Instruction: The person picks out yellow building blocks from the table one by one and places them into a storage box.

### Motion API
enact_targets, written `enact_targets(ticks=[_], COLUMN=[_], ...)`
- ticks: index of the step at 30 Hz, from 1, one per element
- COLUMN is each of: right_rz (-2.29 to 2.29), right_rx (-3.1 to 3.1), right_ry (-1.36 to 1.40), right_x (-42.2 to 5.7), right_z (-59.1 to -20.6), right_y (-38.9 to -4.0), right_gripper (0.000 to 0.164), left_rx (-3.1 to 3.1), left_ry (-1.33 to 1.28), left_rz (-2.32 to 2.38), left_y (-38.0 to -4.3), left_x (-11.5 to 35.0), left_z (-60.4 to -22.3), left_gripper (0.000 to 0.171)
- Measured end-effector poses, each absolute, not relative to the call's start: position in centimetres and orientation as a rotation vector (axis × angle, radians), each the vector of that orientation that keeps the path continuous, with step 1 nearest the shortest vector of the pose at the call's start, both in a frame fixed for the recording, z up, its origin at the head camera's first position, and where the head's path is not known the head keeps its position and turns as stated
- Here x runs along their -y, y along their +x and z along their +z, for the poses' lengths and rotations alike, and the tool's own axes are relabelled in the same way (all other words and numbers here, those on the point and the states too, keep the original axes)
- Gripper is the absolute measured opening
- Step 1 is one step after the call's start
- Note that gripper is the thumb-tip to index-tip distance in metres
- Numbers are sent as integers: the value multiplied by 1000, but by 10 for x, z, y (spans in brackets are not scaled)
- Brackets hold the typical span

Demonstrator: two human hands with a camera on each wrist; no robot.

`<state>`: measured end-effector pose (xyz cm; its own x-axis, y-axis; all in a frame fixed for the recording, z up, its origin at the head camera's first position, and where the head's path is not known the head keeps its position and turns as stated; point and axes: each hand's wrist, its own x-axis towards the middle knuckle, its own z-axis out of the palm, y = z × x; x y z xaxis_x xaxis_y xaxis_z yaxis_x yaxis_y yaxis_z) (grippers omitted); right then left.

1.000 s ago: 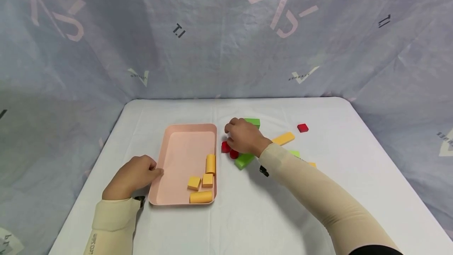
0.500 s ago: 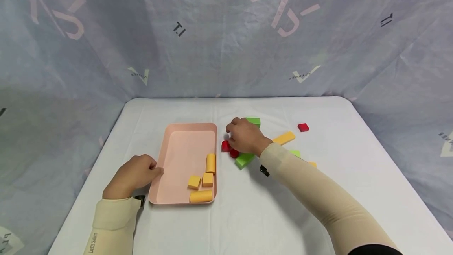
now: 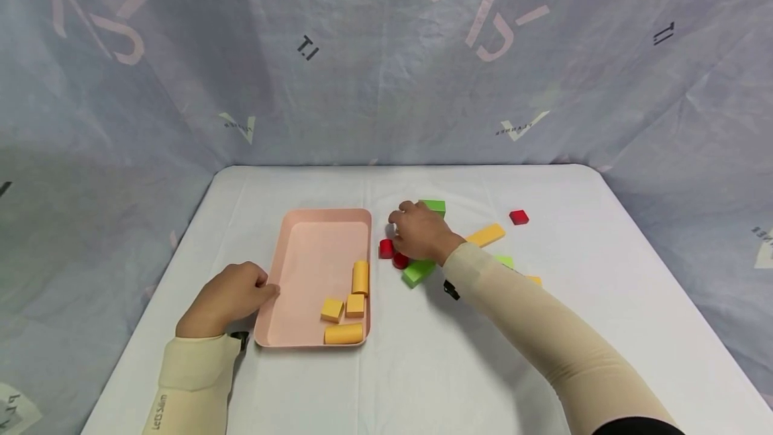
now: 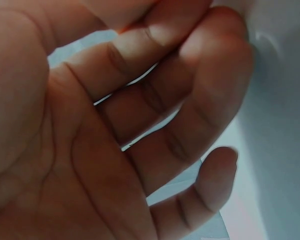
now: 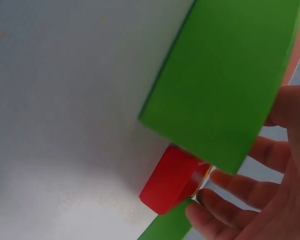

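My left hand (image 3: 232, 294) grips the left rim of a shallow pink tray (image 3: 302, 217), thumb over the edge. Its fingers (image 4: 215, 80) curl beside a pale surface in the left wrist view. Inside the tray's near right corner lie several yellow blocks (image 3: 343, 334). My right hand (image 3: 423, 230) reaches low over a cluster of blocks. Close by are red blocks (image 3: 386, 249) and a green block (image 3: 418, 274). In the right wrist view its fingertips lie right by a red block (image 5: 170, 185), while a large green block (image 5: 225, 85) partly hides the thumb. I cannot tell whether it grips anything.
Another green block (image 3: 435, 206) lies beyond the right hand. A long yellow block (image 3: 486, 235) and a small red block (image 3: 519, 217) lie further right. Light green (image 3: 504, 261) and yellow (image 3: 534, 280) pieces show past the right sleeve. Grey fabric (image 3: 380, 86) hangs behind the white-covered table (image 3: 314, 395).
Both hands hold nearly the same places. The whole head view has shifted very slightly; the tray and blocks lie as before.
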<state>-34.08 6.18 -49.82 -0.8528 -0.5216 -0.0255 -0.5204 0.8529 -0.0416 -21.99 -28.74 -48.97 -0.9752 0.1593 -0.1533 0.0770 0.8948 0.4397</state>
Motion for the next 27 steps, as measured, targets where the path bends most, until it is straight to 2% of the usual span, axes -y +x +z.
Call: enact_targets(ticks=[27], right_rz=[4], right_rx=[-2983], right_ry=[-814], right_x=[-60], right_z=[-505], right_y=[-343], right_gripper=[31], left_rx=[-2851], left_ry=[146], left_rz=[668], left_y=[-222], left_x=[285], left_z=[-491], left_gripper=[35])
